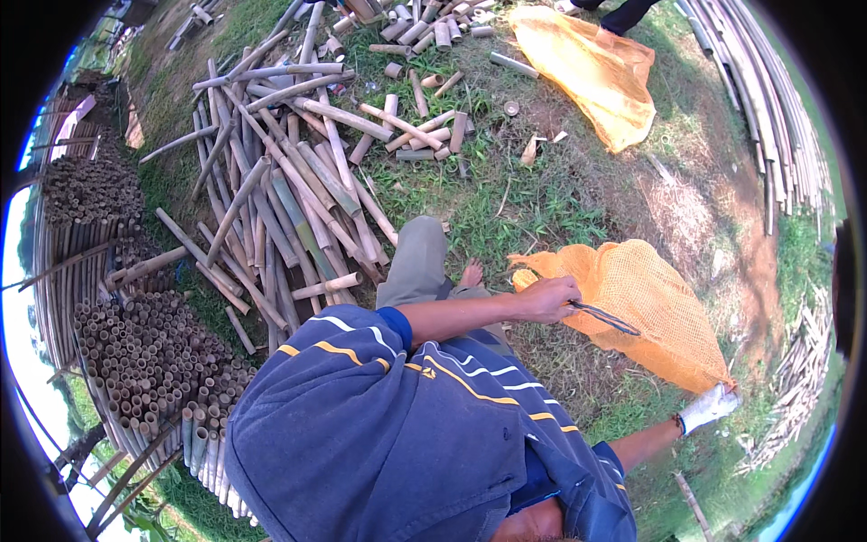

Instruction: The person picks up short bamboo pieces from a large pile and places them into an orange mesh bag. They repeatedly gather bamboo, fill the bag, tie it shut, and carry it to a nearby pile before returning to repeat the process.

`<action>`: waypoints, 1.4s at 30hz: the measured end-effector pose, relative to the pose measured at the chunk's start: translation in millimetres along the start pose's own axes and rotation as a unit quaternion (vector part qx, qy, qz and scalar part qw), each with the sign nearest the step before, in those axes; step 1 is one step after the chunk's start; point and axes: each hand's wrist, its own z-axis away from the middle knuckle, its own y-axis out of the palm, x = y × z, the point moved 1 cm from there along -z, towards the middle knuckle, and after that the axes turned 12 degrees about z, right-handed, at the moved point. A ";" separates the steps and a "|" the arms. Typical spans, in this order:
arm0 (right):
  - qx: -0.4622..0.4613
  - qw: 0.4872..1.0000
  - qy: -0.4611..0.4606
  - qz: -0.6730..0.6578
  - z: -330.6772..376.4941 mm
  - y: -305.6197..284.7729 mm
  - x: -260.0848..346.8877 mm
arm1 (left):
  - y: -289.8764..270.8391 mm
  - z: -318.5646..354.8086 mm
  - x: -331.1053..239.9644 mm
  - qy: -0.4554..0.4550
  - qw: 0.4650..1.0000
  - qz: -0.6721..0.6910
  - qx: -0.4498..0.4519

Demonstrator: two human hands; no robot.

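Note:
An orange mesh sack [646,294] stretches slantwise from in front of my body out to the right, its cloth wrinkled. My left hand [548,300] is bare and closed beside its left part, around a thin dark cord [607,318] that sticks out in a loop over the mesh. Whether this hand also pinches the sack's edge is hidden. Wearing a white glove, my right hand [711,406] is closed on the sack's far right corner.
Loose bamboo poles [289,190] lie heaped at the left, with short cut pieces [420,135] near them. Stacked bamboo [158,361] stands farther left. A second orange sack [591,68] lies ahead, beside another person's dark-clad leg [625,16]. Long poles [768,99] line the right.

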 end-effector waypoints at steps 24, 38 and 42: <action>0.283 0.943 -0.153 0.082 221.3 648.6 438.2 | -310.6 -95.3 455.1 -0.332 0.939 0.059 0.063; 0.188 0.981 -0.018 -0.035 456.1 678.8 326.7 | -498.9 -44.8 796.1 -0.532 0.838 0.114 0.047; 0.156 0.908 0.389 0.027 610.6 618.2 139.5 | -466.1 -51.6 803.9 -0.510 0.841 0.170 0.070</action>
